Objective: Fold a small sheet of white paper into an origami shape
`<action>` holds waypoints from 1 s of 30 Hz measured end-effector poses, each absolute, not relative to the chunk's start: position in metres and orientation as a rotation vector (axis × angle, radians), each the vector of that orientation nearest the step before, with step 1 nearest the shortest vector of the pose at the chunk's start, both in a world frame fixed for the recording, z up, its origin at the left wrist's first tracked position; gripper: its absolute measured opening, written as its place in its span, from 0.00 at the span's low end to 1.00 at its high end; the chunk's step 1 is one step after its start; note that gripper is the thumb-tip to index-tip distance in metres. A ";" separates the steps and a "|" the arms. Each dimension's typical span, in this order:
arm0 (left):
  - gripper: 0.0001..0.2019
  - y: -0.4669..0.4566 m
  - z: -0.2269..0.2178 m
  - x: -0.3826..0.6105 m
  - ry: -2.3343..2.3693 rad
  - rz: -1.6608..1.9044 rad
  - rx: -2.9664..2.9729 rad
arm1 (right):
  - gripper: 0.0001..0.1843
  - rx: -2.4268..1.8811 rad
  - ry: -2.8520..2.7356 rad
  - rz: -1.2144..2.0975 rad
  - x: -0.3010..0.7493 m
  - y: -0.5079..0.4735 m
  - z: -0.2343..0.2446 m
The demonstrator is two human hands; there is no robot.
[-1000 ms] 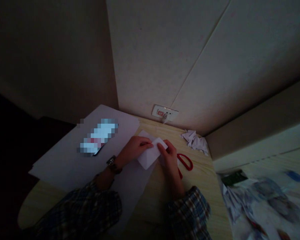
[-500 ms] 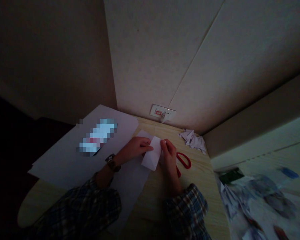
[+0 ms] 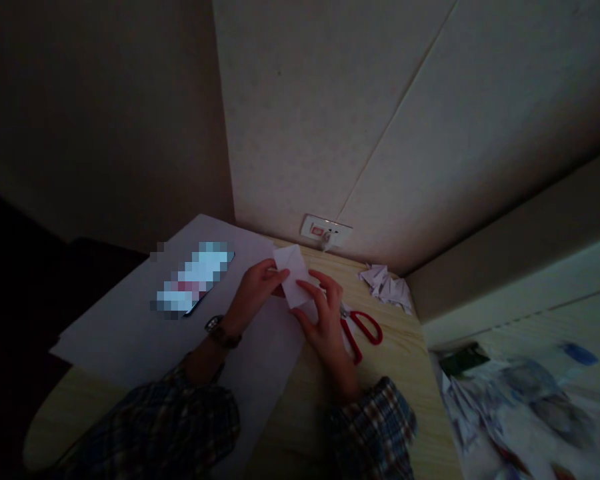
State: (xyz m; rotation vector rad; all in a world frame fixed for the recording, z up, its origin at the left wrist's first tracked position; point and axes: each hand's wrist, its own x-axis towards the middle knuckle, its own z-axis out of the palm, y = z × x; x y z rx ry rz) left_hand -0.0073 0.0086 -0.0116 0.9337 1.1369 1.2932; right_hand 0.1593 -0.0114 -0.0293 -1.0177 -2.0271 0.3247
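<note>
A small folded piece of white paper [image 3: 295, 273] is held up over the table between my two hands, with crease lines on its face. On its left edge my left hand [image 3: 260, 283] pinches it between thumb and fingers. My right hand [image 3: 325, 313] has its thumb at the lower corner and its fingers along the right edge, bent around the paper. Red-handled scissors [image 3: 365, 327] lie just right of my right hand, their blades partly hidden. Under my left arm large white sheets [image 3: 260, 373] are spread on the table.
A lit phone [image 3: 197, 277], its screen blurred, rests on the sheets at left. Folded white paper shapes [image 3: 387, 287] sit at the table's back right corner. A wall socket [image 3: 325, 230] holds a plug. Past the right edge of the wooden table [image 3: 405, 360] lie more papers and plastic bags [image 3: 545, 387].
The folded paper has been turned and moved slightly up and left. My right hand has shifted its fingers to the lower right side of the paper, and more of the scissors shows.
</note>
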 end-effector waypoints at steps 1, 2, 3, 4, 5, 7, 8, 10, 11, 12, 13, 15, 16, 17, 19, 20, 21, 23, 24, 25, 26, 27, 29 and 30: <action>0.17 0.009 -0.012 -0.007 1.116 1.283 0.928 | 0.20 -1.015 -2.024 0.320 0.159 -0.011 -0.029; 0.18 0.009 -0.013 -0.006 1.095 1.273 0.923 | 0.19 -1.011 -2.019 0.322 0.159 -0.011 -0.029; 0.19 0.009 -0.013 -0.006 1.079 1.261 0.921 | 0.17 -1.011 -2.014 0.333 0.160 -0.011 -0.029; 0.19 0.009 -0.013 -0.005 1.072 1.251 0.922 | 0.17 -1.011 -2.007 0.345 0.160 -0.011 -0.029; 0.19 0.009 -0.012 -0.005 1.074 1.244 0.923 | 0.17 -1.011 -1.998 0.359 0.161 -0.011 -0.029; 0.20 0.009 -0.010 -0.005 1.078 1.238 0.926 | 0.20 -1.011 -1.990 0.391 0.161 -0.011 -0.028; 0.20 0.009 -0.010 -0.005 1.078 1.236 0.927 | 0.21 -1.007 -1.994 0.405 0.161 -0.011 -0.028; 0.20 0.010 -0.010 -0.005 1.074 1.228 0.926 | 0.23 -1.002 -2.006 0.424 0.161 -0.011 -0.028; 0.20 0.010 -0.010 -0.005 1.071 1.225 0.926 | 0.22 -1.002 -2.010 0.431 0.161 -0.011 -0.028; 0.20 0.010 -0.011 -0.005 1.071 1.225 0.926 | 0.22 -1.003 -2.012 0.437 0.161 -0.010 -0.029; 0.20 0.010 -0.012 -0.005 1.072 1.225 0.928 | 0.21 -1.003 -2.011 0.439 0.160 -0.010 -0.029; 0.20 0.009 -0.013 -0.006 1.072 1.226 0.932 | 0.20 -1.000 -2.006 0.439 0.160 -0.010 -0.029; 0.20 0.009 -0.013 -0.006 1.072 1.222 0.935 | 0.19 -0.997 -2.003 0.438 0.160 -0.009 -0.029; 0.19 0.008 -0.012 -0.006 1.077 1.217 0.939 | 0.19 -0.994 -1.999 0.438 0.160 -0.009 -0.029; 0.18 0.007 -0.011 -0.006 1.098 1.205 0.949 | 0.16 -0.991 -1.989 0.443 0.160 -0.009 -0.029; 0.17 0.007 -0.010 -0.006 1.113 1.205 0.954 | 0.15 -0.995 -1.981 0.448 0.160 -0.009 -0.029; 0.17 0.007 -0.009 -0.006 1.127 1.206 0.960 | 0.13 -0.999 -1.968 0.452 0.160 -0.009 -0.029; 0.16 0.008 -0.009 -0.006 1.143 1.193 0.976 | 0.10 -1.011 -1.934 0.448 0.160 -0.009 -0.029; 0.16 0.008 -0.010 -0.005 1.142 1.177 0.988 | 0.08 -1.015 -1.914 0.440 0.161 -0.009 -0.029; 0.16 0.009 -0.011 -0.005 1.138 1.155 1.000 | 0.08 -1.017 -1.895 0.431 0.161 -0.009 -0.029; 0.16 0.009 -0.013 -0.005 1.129 1.130 1.012 | 0.07 -1.017 -1.879 0.422 0.161 -0.009 -0.030; 0.17 0.010 -0.015 -0.004 1.120 1.104 1.023 | 0.07 -1.017 -1.866 0.417 0.162 -0.008 -0.030; 0.17 0.011 -0.018 -0.004 1.099 1.061 1.045 | 0.08 -1.021 -1.839 0.420 0.163 -0.007 -0.032; 0.16 0.011 -0.020 -0.003 1.090 1.037 1.056 | 0.09 -1.025 -1.824 0.424 0.163 -0.006 -0.033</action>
